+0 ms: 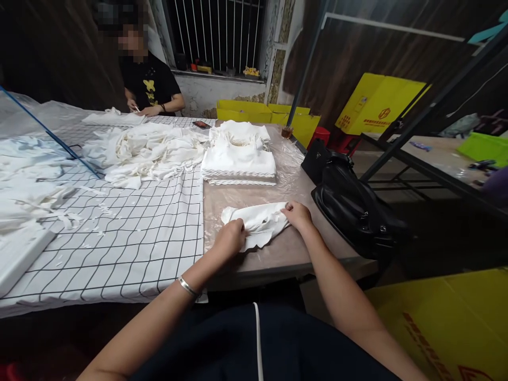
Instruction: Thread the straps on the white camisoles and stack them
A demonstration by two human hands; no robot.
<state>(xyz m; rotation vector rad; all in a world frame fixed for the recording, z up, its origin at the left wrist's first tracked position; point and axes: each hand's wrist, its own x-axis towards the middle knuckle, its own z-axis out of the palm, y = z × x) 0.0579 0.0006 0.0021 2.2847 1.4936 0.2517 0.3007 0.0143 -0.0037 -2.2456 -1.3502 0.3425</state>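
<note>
A small white cloth piece [260, 222] lies folded on the plastic-covered table [293, 248] near its front edge. My left hand [230, 239] rests on the cloth's left end, fingers curled over it. At the cloth's upper right corner my right hand [297, 214] pinches the edge. A silver bangle [187, 286] circles my left wrist. Behind the cloth stands a neat stack of folded white pieces [239, 163].
A loose heap of white cloth [146, 151] lies on a black-grid white sheet [130, 238]. A black bag [353, 209] sits at the table's right edge. Another person [148, 84] works at the far end. Yellow boxes [377, 103] stand beyond; a glass [287, 132] sits at the back.
</note>
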